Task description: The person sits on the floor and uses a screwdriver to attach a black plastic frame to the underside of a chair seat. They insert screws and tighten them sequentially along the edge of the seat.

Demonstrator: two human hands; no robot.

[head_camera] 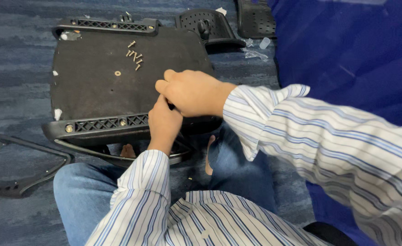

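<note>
Down on the blue-grey carpet (18,73), an upturned black chair seat (96,86) lies flat in front of the seated person, its underside facing up. Both hands meet at the seat's near right edge. The left hand (163,123) comes up from below, curled against the seat's near rail (105,124), the moulded plastic strip with a lattice pattern. The right hand (192,92) lies over it from the right, fingers folded into a loose fist; a small dark object shows between the two hands, but whether either one grips it I cannot tell (the knuckles hide it).

Further off, near the far middle of the seat, a little cluster of loose screws (135,55) rests on the dark fabric, with a single washer (117,73) just beside and nearer. A matching lattice rail (112,26) runs along the seat's far edge. Beyond the seat, at the far right, sits a perforated black plastic part (205,25), and a curved black armrest frame (25,166) lies on the carpet at the near left. Striped shirt sleeves and blue jeans (242,175) fill the near side.
</note>
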